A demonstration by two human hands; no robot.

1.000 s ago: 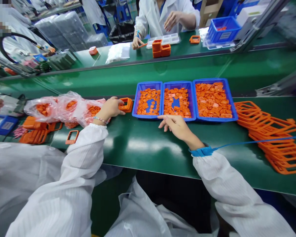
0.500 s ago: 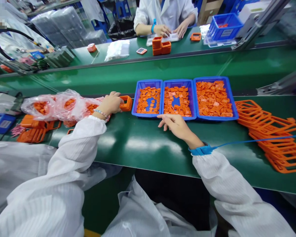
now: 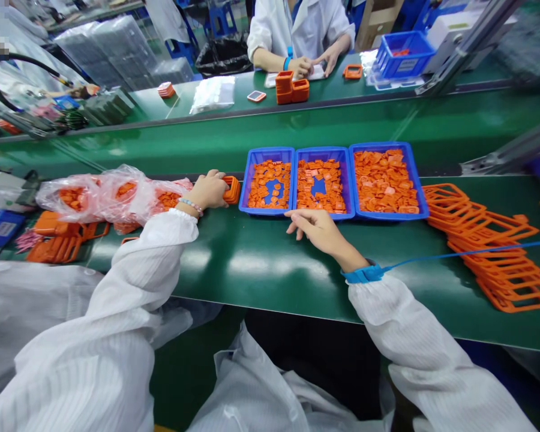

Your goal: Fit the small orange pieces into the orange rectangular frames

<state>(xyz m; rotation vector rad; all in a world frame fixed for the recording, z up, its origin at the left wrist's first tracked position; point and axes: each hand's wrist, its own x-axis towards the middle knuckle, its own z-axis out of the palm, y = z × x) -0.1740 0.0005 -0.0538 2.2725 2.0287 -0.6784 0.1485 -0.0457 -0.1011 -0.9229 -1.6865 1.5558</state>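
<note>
Head view shows the left hand (image 3: 208, 190) closed over a small orange frame (image 3: 232, 189) at frame centre, beside three blue trays (image 3: 334, 213) of orange parts. The right hand (image 3: 317, 228) rests loosely open, empty, on the green worktop (image 3: 261, 264). Plastic bags (image 3: 112, 195) lie left, big orange frames (image 3: 490, 246) right.

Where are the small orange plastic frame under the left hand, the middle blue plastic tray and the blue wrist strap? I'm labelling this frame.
small orange plastic frame (image 3: 232, 189), head view, its right edge
middle blue plastic tray (image 3: 323, 151), head view, far rim
blue wrist strap (image 3: 362, 275), head view, band at right wrist
</note>
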